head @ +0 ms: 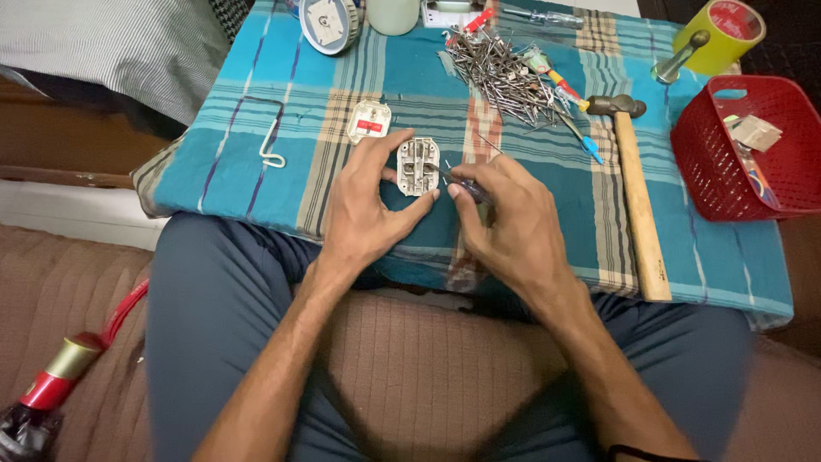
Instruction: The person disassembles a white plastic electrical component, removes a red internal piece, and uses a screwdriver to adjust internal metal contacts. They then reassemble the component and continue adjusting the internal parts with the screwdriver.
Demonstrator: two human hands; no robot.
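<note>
My left hand (pixel 369 201) grips a white electrical switch plate (pixel 418 165) lying back-side up on the blue plaid cloth (pixel 256 154), thumb and fingers around its edges. My right hand (pixel 505 218) holds a small screwdriver (pixel 462 184) with its tip against the right side of the plate. A second white switch part with a red patch (pixel 369 121) lies just beyond my left hand.
A pile of nails (pixel 500 77) lies at the back centre, with other screwdrivers (pixel 569 103) beside it. A wooden-handled hammer (pixel 637 197) lies right, next to a red basket (pixel 753 150). Yellow tape roll (pixel 723 34) back right; metal hook (pixel 274 141) left.
</note>
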